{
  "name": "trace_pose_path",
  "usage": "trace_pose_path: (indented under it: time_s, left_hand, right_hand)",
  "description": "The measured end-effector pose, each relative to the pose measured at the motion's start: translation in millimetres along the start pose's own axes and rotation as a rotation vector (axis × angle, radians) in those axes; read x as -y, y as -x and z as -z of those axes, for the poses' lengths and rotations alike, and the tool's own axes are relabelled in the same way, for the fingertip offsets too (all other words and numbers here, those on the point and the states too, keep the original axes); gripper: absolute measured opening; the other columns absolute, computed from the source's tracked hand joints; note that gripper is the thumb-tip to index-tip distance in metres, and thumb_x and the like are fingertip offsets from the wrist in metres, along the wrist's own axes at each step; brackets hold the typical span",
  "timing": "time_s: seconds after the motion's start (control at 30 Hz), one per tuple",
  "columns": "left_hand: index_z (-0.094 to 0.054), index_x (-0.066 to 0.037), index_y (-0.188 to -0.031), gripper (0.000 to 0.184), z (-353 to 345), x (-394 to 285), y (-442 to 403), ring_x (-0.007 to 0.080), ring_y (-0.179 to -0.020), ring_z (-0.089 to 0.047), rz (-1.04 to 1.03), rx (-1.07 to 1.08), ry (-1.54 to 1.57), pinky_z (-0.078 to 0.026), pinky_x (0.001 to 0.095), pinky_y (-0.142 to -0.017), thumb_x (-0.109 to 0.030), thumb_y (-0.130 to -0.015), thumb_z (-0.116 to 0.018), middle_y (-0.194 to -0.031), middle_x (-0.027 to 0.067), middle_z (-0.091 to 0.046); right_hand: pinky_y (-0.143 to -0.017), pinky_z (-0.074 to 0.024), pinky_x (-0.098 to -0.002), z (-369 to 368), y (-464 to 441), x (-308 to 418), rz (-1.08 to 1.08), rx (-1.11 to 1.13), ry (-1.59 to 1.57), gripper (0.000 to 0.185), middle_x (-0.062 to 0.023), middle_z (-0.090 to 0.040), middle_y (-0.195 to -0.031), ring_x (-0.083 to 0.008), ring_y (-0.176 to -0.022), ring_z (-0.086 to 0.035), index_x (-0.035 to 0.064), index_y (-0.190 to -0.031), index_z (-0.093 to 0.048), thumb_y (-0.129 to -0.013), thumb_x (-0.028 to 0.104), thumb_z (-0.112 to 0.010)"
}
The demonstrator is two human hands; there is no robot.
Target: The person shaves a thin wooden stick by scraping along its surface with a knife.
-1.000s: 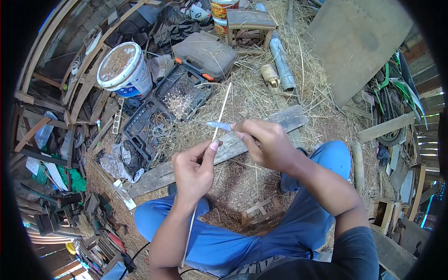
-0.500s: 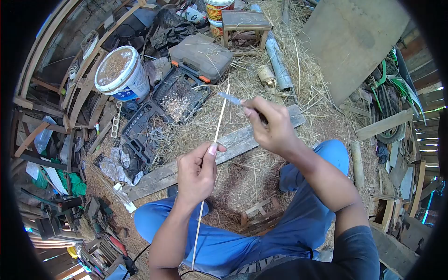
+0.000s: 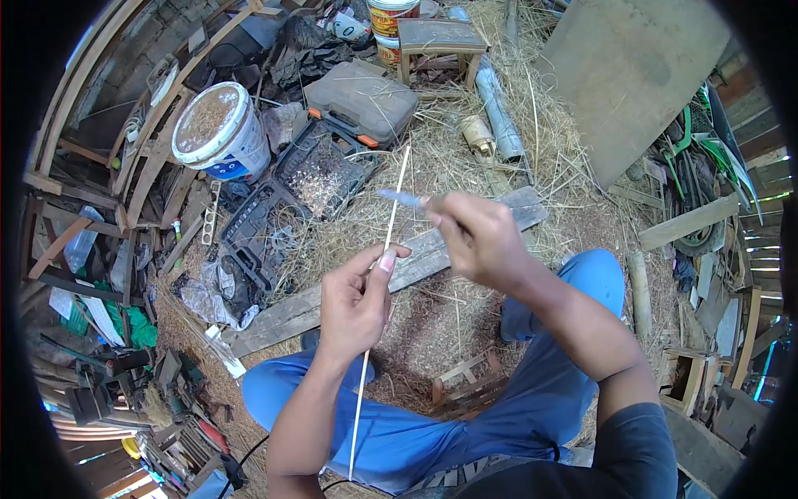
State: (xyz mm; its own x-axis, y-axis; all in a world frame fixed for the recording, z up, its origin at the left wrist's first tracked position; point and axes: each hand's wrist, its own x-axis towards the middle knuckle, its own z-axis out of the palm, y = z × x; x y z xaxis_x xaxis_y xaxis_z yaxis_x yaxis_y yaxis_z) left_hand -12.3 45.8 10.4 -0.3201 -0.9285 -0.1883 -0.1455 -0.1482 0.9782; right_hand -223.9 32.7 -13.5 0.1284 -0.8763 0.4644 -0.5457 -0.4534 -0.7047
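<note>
A long, thin, pale strip of wood or bamboo (image 3: 359, 407) runs from near my lap up past my left hand (image 3: 356, 301). My left hand is closed around it, with the thumb pressed along it. In my right hand (image 3: 475, 237) I grip a knife (image 3: 401, 198); its handle is hidden inside my fingers. The blade points left and crosses the strip's upper part, a little above my left hand. Motion blurs the blade somewhat, so I cannot tell whether it touches the strip.
A wooden plank (image 3: 278, 320) lies slantwise in front of me on straw-covered ground. Beyond it are an open tool case (image 3: 337, 179), a white bucket (image 3: 256, 137), a small stool (image 3: 440, 37) and a grey-blue pipe (image 3: 499, 112). A large board (image 3: 636, 75) is at the upper right.
My right hand and the knife have moved down along the strip, closer to my left hand. The left hand keeps its hold and has shifted only slightly.
</note>
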Motion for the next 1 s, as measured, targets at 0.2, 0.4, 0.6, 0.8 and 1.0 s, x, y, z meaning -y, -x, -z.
trace_pose_path:
  time_s: [0.2, 0.4, 0.6, 0.8, 1.0]
  left_hand:
    - [-0.070, 0.002, -0.111, 0.031, 2, 3, -2, 0.0017, -0.038, -0.039, 0.024, -0.021, -0.020, -0.026, 0.0219, -0.038, -0.023, -0.108, -0.051, -0.049, -0.0067, -0.046]
    - [-0.070, 0.002, -0.109, 0.030, 4, 6, 5, 0.0012, -0.039, -0.039, 0.029, 0.028, -0.049, -0.025, 0.0221, -0.038, -0.022, -0.108, -0.052, -0.050, -0.0072, -0.046]
    - [-0.071, 0.002, -0.106, 0.030, 7, -1, 3, 0.0014, -0.039, -0.037, 0.060, -0.015, 0.002, -0.025, 0.0223, -0.038, -0.021, -0.108, -0.052, -0.051, -0.0076, -0.046]
    - [-0.070, 0.002, -0.105, 0.030, 8, 1, -2, 0.0011, -0.039, -0.037, 0.024, -0.008, -0.026, -0.023, 0.0227, -0.038, -0.022, -0.107, -0.053, -0.050, -0.0079, -0.044]
    - [-0.070, 0.003, -0.103, 0.030, 15, -2, 7, 0.0009, -0.039, -0.035, -0.005, -0.018, -0.008, -0.023, 0.0228, -0.038, -0.021, -0.107, -0.053, -0.049, -0.0079, -0.043]
  right_hand:
    - [-0.058, -0.0521, -0.0412, 1, 2, 6, 0.022, 0.035, 0.010, 0.009, -0.0154, -0.067, -0.081, -0.0319, -0.069, -0.068, 0.0041, -0.101, -0.066, -0.092, 0.005, -0.064]
    - [-0.055, -0.0513, -0.0406, 11, -11, -4, -0.123, -0.090, 0.011, 0.008, -0.0147, -0.066, -0.078, -0.0277, -0.062, -0.066, 0.0035, -0.100, -0.066, -0.092, 0.003, -0.063]
    - [-0.055, -0.0509, -0.0419, -1, 5, 9, 0.038, 0.031, 0.016, 0.006, -0.0135, -0.065, -0.076, -0.0294, -0.064, -0.067, 0.0035, -0.098, -0.066, -0.092, 0.006, -0.065]
    - [-0.055, -0.0503, -0.0423, -1, -6, -3, -0.032, -0.075, 0.015, 0.007, -0.0144, -0.066, -0.076, -0.0305, -0.062, -0.065, 0.0044, -0.100, -0.065, -0.094, 0.005, -0.062]
    - [-0.051, -0.0464, -0.0372, 8, -7, -6, -0.070, -0.111, 0.076, 0.007, -0.0142, -0.066, -0.074, -0.0211, -0.058, -0.064, 0.0023, -0.101, -0.065, -0.096, 0.005, -0.061]
